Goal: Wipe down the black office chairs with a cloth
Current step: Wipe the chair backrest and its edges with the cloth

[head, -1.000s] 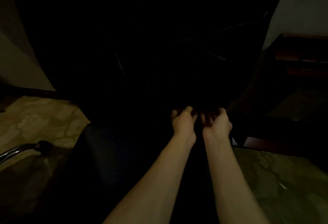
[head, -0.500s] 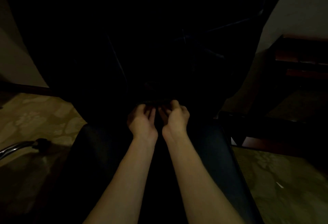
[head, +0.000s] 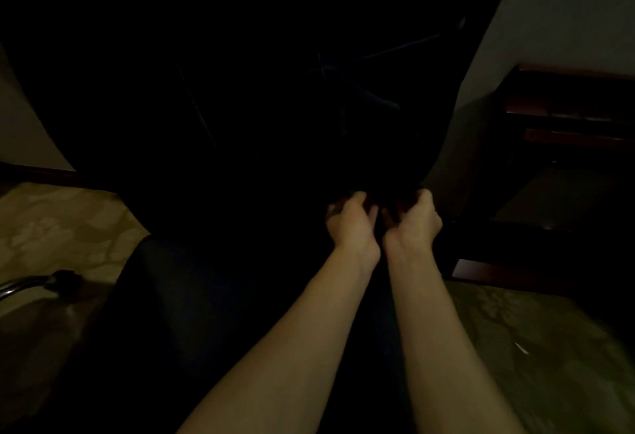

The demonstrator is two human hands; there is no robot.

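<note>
Presently you are working the seam where the tall black padded chair back (head: 275, 90) meets the dark smooth seat cushion (head: 213, 296), so in my judgement the step in hand is wiping the lower edge of the backrest. Your left hand (head: 350, 224) and right hand (head: 414, 224) sit side by side, nearly touching, with the backrest directly beyond the fingertips and the seat beneath the wrists.

Both sets of fingers are curled inward, knuckles up. They appear to bunch something dark between them, which is likely the cloth, but the light is too poor for me to make it out against the chair; I cannot confirm what they clamp. Nothing lies visibly loose beside either hand.

For the next move, judge that you should spread the cloth flat under the fingers before drawing it along the seam, since a bunched wad covers little surface. Keep pressure even at the backrest's right edge, just beyond your right fingers.

Off to the left of your left fingers, well apart, a chrome curved armrest (head: 24, 286) shows above the patterned beige floor (head: 62, 227).
</note>
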